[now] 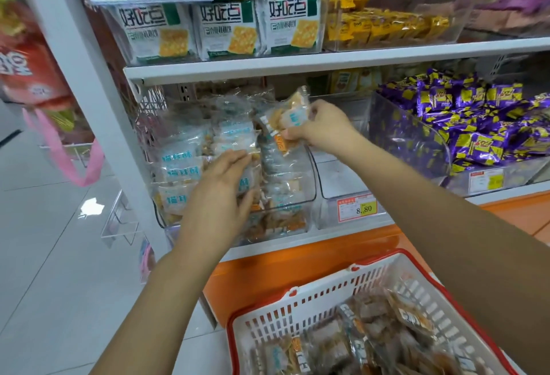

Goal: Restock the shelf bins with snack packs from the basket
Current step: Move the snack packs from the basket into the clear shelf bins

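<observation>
- Clear plastic formed the curved-front shelf bin (309, 184) on the lower white shelf (282, 245). It was already heaped with blue-lettered transparent snack packs (178, 154).
- The right hand (318, 127) pinched a clear-wrapped snack pack with an orange label (285, 120) between thumb and fingertips. It held the pack at the top right of the heap, apparently to slot it into the last gap.
- The left hand (217, 193) lay over the front of the heap with fingers mostly straight and gripped nothing that could be made out. It probably pressed the packs back so they would not slide out over the low front wall.
- The white slatted plastic basket with a red rim (327, 294) sat below the shelf, near both arms. Brown and orange packs (387, 330) remained inside, so restocking looked unfinished.
- The neighbouring clear bin with a price tag (342, 178) looked nearly bare and may take the next packs.
</observation>
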A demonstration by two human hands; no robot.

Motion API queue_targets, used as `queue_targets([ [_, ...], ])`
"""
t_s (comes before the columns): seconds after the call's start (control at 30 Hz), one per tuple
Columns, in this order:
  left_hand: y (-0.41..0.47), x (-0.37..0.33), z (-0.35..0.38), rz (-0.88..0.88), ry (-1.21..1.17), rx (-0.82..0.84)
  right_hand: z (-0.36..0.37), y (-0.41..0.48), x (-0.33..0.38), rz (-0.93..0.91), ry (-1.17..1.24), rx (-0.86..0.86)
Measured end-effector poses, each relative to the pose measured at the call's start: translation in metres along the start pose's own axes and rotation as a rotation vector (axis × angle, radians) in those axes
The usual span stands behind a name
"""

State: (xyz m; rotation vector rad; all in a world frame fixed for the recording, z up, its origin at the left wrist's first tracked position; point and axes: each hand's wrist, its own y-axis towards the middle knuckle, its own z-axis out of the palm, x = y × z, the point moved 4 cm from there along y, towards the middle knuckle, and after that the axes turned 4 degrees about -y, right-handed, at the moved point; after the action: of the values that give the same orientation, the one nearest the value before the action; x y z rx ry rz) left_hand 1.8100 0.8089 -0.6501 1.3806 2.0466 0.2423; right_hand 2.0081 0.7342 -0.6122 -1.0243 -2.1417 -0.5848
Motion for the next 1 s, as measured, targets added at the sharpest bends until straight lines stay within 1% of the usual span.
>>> queue_targets([
  [0.07,0.001,0.003,0.000,0.008,-0.012,-0.017,0.009,0.009,0.016,-0.040,-0.177,-0.041],
  [0.13,0.002,0.006,-0.001,0.014,-0.022,-0.032,0.012,0.018,0.030,-0.036,-0.305,-0.026],
  [0.2,0.003,0.007,0.000,0.014,-0.028,-0.036,0.014,0.029,0.041,0.002,-0.464,0.063],
  [0.23,0.003,0.007,0.000,0.013,-0.036,-0.038,0.015,0.034,0.046,0.029,-0.495,0.123],
  [0.33,0.003,0.007,0.001,0.018,-0.041,-0.041,0.016,0.044,0.054,0.090,-0.439,0.260],
  [0.4,0.003,0.008,0.000,0.020,-0.034,-0.039,0.017,0.046,0.053,0.125,-0.415,0.260],
  [0.5,0.004,0.009,0.001,0.020,-0.034,-0.032,0.020,0.043,0.054,0.117,-0.559,0.256],
  [0.6,0.004,0.010,0.001,0.023,-0.037,-0.025,0.030,0.044,0.057,0.054,-0.738,0.197],
  [0.67,0.003,0.010,0.000,0.020,-0.040,-0.008,0.037,0.046,0.058,0.012,-0.814,0.181],
  [0.73,0.002,0.011,0.000,0.013,-0.044,0.006,0.041,0.050,0.060,-0.011,-0.848,0.238],
  [0.87,0.001,0.012,0.000,0.019,-0.044,0.002,0.040,0.063,0.057,-0.052,-0.840,0.402],
  [1.0,0.000,0.013,0.001,0.027,-0.043,-0.006,0.031,0.068,0.051,-0.032,-0.886,0.440],
])
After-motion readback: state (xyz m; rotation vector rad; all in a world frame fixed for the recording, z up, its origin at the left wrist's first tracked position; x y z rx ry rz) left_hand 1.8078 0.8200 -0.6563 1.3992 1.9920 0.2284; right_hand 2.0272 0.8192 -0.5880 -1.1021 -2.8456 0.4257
